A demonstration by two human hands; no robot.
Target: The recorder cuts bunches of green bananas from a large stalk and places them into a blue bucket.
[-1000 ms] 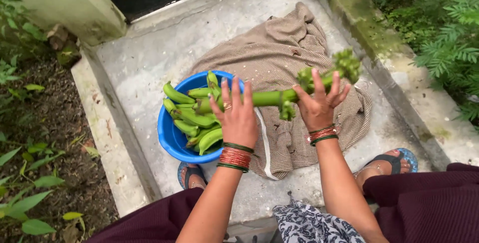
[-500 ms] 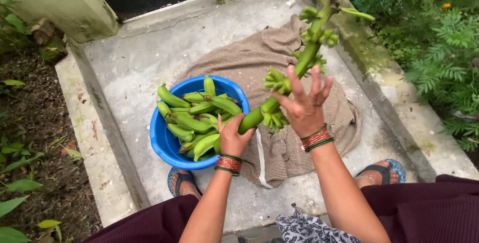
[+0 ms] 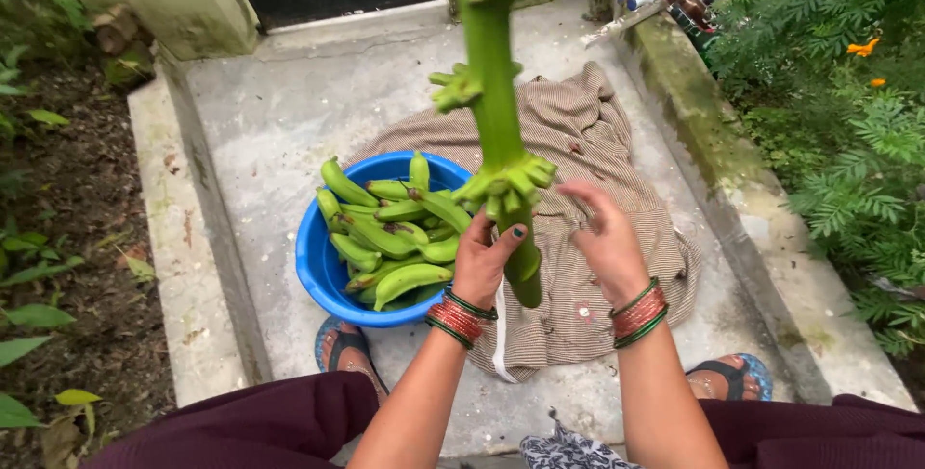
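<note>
Your left hand (image 3: pixel 485 259) fingers wrap the banana stalk (image 3: pixel 496 122) near its cut bottom end, stalk upright beside the blue tub (image 3: pixel 318 267) of bananas (image 3: pixel 385 228), while your right hand (image 3: pixel 607 243) hovers just right, fingers loosely curled, empty.

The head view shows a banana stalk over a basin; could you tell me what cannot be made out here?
- Banana stalk: top cut off by the upper edge.
- Left hand: palm hidden, back faces the camera.
- Blue basin: bottom covered by green bananas.
- Striped cloth: middle hidden behind the stalk and the right hand.
</note>
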